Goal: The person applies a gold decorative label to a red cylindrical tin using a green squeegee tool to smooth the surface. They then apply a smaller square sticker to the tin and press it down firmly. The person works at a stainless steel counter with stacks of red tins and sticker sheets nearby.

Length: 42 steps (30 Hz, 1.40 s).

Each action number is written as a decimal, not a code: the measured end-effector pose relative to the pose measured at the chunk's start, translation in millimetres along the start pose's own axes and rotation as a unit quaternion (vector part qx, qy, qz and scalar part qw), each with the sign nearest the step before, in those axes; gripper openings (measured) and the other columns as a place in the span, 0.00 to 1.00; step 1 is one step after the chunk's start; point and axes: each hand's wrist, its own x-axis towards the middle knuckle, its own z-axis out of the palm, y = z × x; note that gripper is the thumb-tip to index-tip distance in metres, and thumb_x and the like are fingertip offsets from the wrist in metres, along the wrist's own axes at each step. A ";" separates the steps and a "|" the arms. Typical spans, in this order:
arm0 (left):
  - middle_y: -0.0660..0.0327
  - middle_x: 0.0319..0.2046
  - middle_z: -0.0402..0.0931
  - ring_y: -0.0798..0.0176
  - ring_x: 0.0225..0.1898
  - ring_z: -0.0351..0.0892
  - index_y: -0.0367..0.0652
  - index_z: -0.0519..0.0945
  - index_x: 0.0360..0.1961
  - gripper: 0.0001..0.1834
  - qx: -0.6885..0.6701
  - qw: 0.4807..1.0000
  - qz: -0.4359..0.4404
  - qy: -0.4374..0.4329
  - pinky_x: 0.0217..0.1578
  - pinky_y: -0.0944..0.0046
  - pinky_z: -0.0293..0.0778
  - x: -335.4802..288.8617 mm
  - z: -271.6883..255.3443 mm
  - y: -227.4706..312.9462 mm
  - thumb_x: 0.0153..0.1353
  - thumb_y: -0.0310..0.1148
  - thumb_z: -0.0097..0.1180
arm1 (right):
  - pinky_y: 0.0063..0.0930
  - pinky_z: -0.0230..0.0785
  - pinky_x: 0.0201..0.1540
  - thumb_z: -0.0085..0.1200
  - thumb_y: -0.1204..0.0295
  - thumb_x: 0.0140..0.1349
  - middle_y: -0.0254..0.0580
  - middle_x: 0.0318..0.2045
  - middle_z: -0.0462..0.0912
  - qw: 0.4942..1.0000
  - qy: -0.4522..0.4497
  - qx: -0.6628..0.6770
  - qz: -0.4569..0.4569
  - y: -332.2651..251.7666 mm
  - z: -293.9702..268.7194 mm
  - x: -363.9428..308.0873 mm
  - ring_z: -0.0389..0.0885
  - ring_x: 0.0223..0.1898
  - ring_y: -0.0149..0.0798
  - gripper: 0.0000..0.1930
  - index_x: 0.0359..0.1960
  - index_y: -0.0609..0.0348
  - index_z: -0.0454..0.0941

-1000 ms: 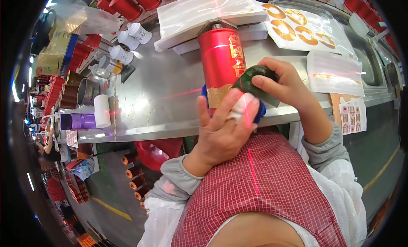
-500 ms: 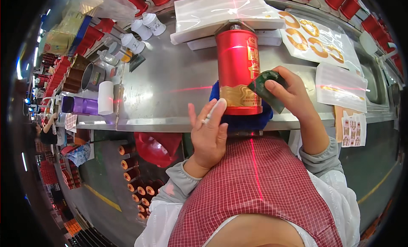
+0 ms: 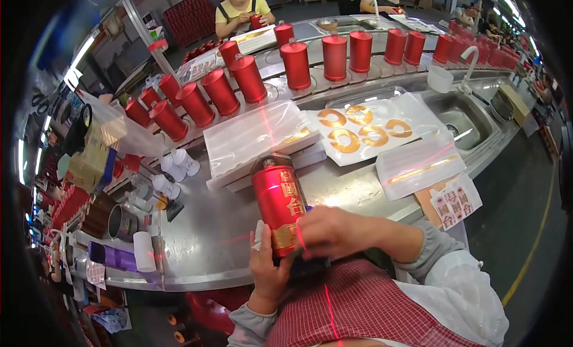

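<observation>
Near edge of the stainless-steel bench: glossy red, gold-lettered cylindrical bottle, neck pointing away from the worker. Left hand: fingers half spread, touching base end. Right hand: curled, blurred; can't tell what it holds. Likely rigid, slick, breakable, hefty if full: palm mid-body, support base.

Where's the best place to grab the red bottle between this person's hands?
Probably the middle of the red bottle, coming from the person's left: its body is a straight cylinder, that flank is mostly uncovered there, and the right hand crowds its lower right.
</observation>
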 end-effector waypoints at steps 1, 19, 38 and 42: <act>0.36 0.58 0.69 0.36 0.62 0.68 0.27 0.65 0.63 0.38 -0.009 1.000 -0.005 -0.001 0.64 0.40 0.58 2.7 1.5 1.8 0.59 0.41 0.63 | 0.40 0.68 0.38 0.63 0.70 0.52 0.40 0.31 0.75 0.999 0.038 -0.017 0.027 12.4 -0.4 3.0 0.78 0.36 0.48 0.10 0.33 0.55 0.76; 0.39 0.59 0.67 0.37 0.60 0.68 0.31 0.59 0.67 0.45 0.031 0.999 0.001 0.029 0.66 0.39 0.53 -4.1 -0.7 2.7 0.57 0.47 0.64 | 0.33 0.72 0.36 0.69 0.80 0.43 0.40 0.30 0.81 0.999 -0.003 0.026 0.044 -2.9 11.1 -1.5 0.80 0.35 0.43 0.16 0.36 0.56 0.82; 0.41 0.62 0.65 0.40 0.63 0.66 0.29 0.56 0.68 0.44 -0.056 0.998 -0.024 0.002 0.67 0.41 0.51 -7.5 7.2 -15.4 0.62 0.50 0.58 | 0.35 0.72 0.40 0.68 0.77 0.48 0.41 0.34 0.80 0.988 0.141 -0.023 0.051 25.2 21.8 -18.3 0.79 0.38 0.43 0.13 0.38 0.57 0.81; 0.41 0.63 0.63 0.40 0.65 0.64 0.30 0.55 0.68 0.46 -0.044 0.999 -0.026 0.000 0.67 0.36 0.49 -4.0 3.3 -3.9 0.60 0.51 0.60 | 0.36 0.71 0.42 0.68 0.74 0.49 0.42 0.34 0.79 0.991 0.099 0.033 0.089 19.3 13.4 -15.6 0.79 0.38 0.45 0.13 0.38 0.56 0.81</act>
